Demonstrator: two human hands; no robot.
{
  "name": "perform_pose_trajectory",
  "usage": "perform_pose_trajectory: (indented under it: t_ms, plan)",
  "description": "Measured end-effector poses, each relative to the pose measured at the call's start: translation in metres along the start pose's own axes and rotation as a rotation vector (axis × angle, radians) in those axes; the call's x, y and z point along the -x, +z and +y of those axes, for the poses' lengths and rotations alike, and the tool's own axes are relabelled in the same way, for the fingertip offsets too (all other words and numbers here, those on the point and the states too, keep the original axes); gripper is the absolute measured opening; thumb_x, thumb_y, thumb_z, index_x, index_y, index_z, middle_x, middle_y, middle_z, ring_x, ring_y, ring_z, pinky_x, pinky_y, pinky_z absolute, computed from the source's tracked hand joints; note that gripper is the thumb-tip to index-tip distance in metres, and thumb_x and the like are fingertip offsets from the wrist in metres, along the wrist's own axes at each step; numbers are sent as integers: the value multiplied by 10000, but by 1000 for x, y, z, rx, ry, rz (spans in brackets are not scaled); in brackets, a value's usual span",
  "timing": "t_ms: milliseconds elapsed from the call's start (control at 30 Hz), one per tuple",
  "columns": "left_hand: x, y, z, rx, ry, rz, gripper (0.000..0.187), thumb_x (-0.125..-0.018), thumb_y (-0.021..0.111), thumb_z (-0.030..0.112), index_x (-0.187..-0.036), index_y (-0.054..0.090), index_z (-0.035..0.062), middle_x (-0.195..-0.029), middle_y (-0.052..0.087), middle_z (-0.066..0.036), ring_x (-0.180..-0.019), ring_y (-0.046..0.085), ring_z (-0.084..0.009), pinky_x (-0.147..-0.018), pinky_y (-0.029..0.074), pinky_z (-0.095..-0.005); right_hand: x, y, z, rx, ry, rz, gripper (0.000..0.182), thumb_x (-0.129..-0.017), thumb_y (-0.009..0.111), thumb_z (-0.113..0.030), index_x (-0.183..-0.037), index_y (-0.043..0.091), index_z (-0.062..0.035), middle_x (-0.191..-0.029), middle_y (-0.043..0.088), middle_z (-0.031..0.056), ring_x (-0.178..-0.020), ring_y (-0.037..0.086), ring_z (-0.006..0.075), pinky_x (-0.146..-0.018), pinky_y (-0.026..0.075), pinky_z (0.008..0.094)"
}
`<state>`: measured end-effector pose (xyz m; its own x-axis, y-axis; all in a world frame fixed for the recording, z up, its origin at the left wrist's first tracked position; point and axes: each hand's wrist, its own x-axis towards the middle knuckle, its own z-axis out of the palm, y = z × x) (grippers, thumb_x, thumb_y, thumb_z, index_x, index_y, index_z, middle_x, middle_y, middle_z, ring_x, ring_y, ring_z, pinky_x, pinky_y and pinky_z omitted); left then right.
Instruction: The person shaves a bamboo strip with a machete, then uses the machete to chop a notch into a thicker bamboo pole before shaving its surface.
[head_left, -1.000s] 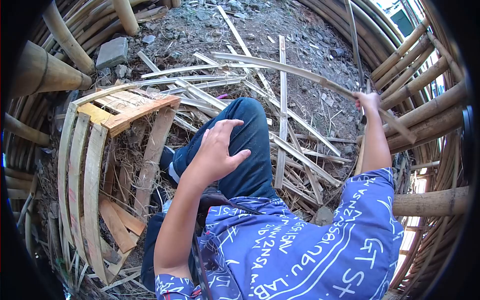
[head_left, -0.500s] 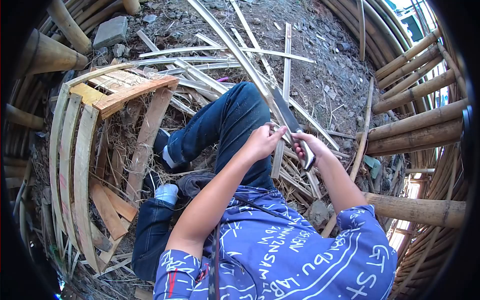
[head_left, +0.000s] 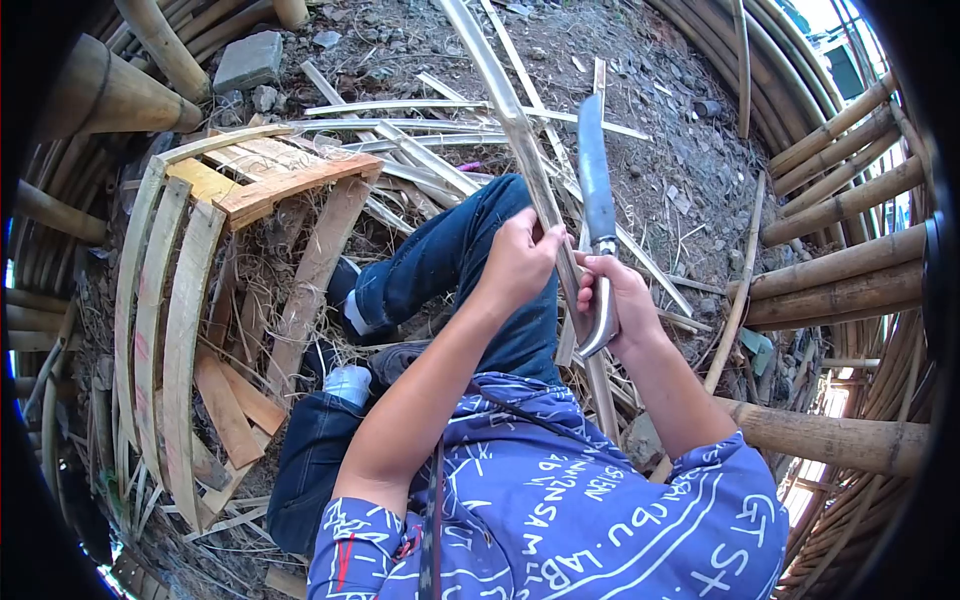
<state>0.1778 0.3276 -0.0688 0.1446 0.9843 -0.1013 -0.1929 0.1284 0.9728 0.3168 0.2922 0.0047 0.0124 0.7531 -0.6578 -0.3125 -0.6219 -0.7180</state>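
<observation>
My left hand (head_left: 522, 258) grips a long split bamboo strip (head_left: 508, 115) beside my raised knee, fingers closed around it. The strip runs from the far ground past the hand to near my waist. In my right hand (head_left: 630, 305) is a large knife (head_left: 595, 175), held by its curved handle. Its broad blade points away from me, to the right of the strip. A gap shows between most of the blade and the strip. Contact near the handle is hard to tell.
A wooden crate-like frame (head_left: 330, 255) stands at my left, with stringy shavings around it. Several split strips (head_left: 400, 125) lie on the stony ground ahead. Thick bamboo poles (head_left: 840, 265) line the right side. A grey block (head_left: 248, 62) rests at the far left.
The knife blade has swung up and away from the strip, so its broad face now shows. The strip has shifted and sits steeper, with its near end closer to my waist.
</observation>
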Motion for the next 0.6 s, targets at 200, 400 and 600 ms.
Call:
perform_pose_trajectory:
  t_ms: [200,400,600]
  plan:
    - [-28,-65,105,23,-54,14,144,-1003,359,124,-1010,439,5,-806,631,-148,-748,675,-252,-744,602,-362,3,-17,-23,-77,-123,40,282,-826,608,-144,-1035,551,36,-706,529,15,-547,525,91,-508,469,227]
    - [-39,-162,187,-5,82,-215,173,-992,420,118,-1071,493,-17,-828,648,-127,-906,680,-267,-842,569,-416,0,-27,-41,-43,-362,129,257,-815,603,-128,-1002,564,44,-674,524,25,-508,511,95,-454,451,230]
    - [19,-176,180,-128,-167,38,202,-948,501,220,-998,536,28,-632,506,0,-544,535,-78,-520,490,-212,-1,-15,-31,38,-523,78,166,-828,582,-90,-958,574,14,-641,546,46,-466,539,120,-429,458,240]
